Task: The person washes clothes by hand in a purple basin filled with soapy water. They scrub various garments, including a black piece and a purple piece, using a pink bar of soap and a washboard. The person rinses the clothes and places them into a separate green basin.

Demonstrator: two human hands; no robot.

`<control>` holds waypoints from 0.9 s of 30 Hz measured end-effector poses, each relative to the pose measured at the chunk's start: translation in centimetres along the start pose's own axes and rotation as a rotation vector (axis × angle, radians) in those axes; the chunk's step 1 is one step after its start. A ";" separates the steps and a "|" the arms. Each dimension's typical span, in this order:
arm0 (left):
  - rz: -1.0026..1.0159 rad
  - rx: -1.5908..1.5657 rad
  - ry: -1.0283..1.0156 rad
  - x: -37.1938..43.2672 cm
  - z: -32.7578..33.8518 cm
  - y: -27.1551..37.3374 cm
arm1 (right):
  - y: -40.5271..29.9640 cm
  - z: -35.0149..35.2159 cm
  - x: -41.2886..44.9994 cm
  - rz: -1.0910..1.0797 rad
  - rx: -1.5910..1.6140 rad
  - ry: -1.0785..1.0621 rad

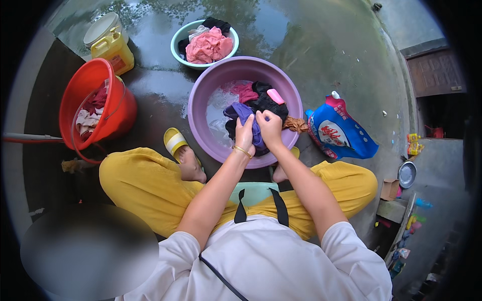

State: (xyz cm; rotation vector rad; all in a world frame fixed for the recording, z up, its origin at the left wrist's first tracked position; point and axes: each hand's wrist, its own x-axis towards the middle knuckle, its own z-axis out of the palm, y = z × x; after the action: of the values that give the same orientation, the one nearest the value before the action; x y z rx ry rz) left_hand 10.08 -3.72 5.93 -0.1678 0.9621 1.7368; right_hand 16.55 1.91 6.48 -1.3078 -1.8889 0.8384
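A large purple plastic basin [197, 129] holds sudsy water and wet clothes. Over it, my left hand [245, 133] and my right hand [269, 127] grip a purple cloth [241, 110] between them. Both hands are close together near the basin's near right side. Beyond them, a pink brush or soap-like block [275, 96] rests on black cloth [262, 90], beside a deep pink cloth [244, 92]. A brown cloth [295, 124] hangs over the basin's right rim.
A pale green basin [235, 39] of clothes stands beyond. At left are a red bucket [126, 116] with clothes, a yellow jug [123, 56] and a white bucket [101, 29]. A blue detergent bag [350, 131] lies at right. My knees flank the purple basin on wet concrete.
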 end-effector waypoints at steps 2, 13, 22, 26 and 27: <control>-0.032 -0.045 -0.062 -1.4 1.2 -0.5 | 2.1 -1.3 1.3 0.154 -0.008 0.004; -0.005 0.030 -0.019 -2.3 2.0 0.0 | 0.1 -1.8 1.0 0.287 0.119 0.039; -0.102 -0.045 0.005 0.1 -0.6 0.0 | 2.2 0.4 -1.3 0.216 0.270 -0.090; -0.047 -0.072 -0.240 -1.7 2.1 3.0 | 4.0 -0.9 -1.9 0.768 1.036 -0.202; -0.041 -0.096 -0.315 -2.0 2.3 4.1 | 2.1 -1.0 -2.8 0.905 1.219 -0.313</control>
State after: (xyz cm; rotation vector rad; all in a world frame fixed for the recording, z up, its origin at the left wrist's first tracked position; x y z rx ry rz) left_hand 8.11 -4.00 10.64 0.0244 0.6416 1.7105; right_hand 19.19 0.03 4.84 -1.1301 -0.4919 2.2457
